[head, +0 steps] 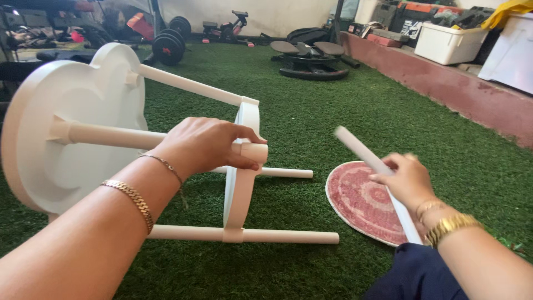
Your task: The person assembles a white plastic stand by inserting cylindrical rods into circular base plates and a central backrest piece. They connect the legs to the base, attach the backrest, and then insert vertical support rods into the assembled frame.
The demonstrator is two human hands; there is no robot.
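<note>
Right hand [408, 180] closed around a loose white leg [377, 166], a plain rod held at a slant, upper end pointing up-left, lower end running down behind the wrist; gold watch on that wrist. Rod blurred at its top. Under that hand a round pink patterned mat [358, 203] lies flat on the green artificial turf floor [344, 111], just right of the table's legs. Left hand [205, 145] gripping the end of one fitted leg of a white side table [72, 133], thumb and fingers pinched on the leg's tip where it passes the lower ring shelf [244, 166]; two gold bracelets on that wrist. Table lies on its side on the turf, cloud-shaped top at the left edge of view, legs pointing right, three legs visible plugged into the top's underside. Dark blue trouser leg at bottom right. Farther back, mid-floor: black twist-stepper machine [311, 58]. Far left: black weight plates [169, 44]. Far right on a raised reddish ledge: white plastic bin [449, 41].
</note>
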